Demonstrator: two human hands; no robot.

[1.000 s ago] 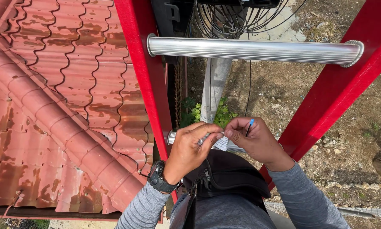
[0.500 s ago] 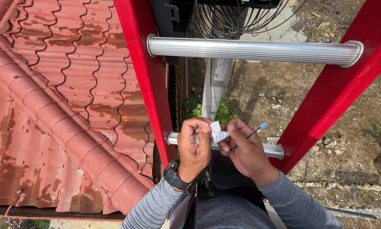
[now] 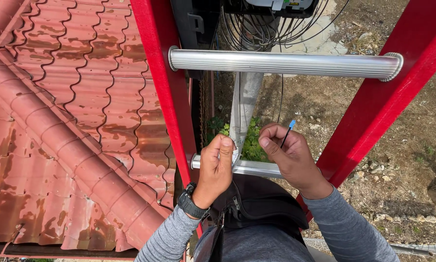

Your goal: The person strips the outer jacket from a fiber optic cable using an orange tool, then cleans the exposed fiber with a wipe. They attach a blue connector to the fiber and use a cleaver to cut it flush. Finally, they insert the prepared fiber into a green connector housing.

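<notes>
I'm up on the red ladder [image 3: 165, 104], looking straight down between its rails. Both hands sit just above the lower rung [image 3: 256, 168], in front of my chest bag [image 3: 256, 206].

My right hand [image 3: 288, 155] is closed in a pinch on a thin black cable [image 3: 285, 139] with a small blue connector tip [image 3: 291, 124]. The cable's long axis runs up and slightly right, away from me, tip poking out above the knuckles. The lower end disappears into the fist, so I can't tell how much is inside.

My left hand [image 3: 218, 162] is curled shut, thumb on top, gripping a small pale piece [image 3: 235, 154] at its fingertips. It's too small to name; it looks like a wipe or a tab. That piece lies just left of the cable, near it but not touching from what I see.

Key relation: the blue tip is up and right of the left hand, with the right hand nearer, already holding it. The two hands are close together, a small gap between them over the rung.

A grey pole [image 3: 244, 104] and green plants [image 3: 249, 140] are below, with a rusty tiled roof [image 3: 67, 126] on the left.
</notes>
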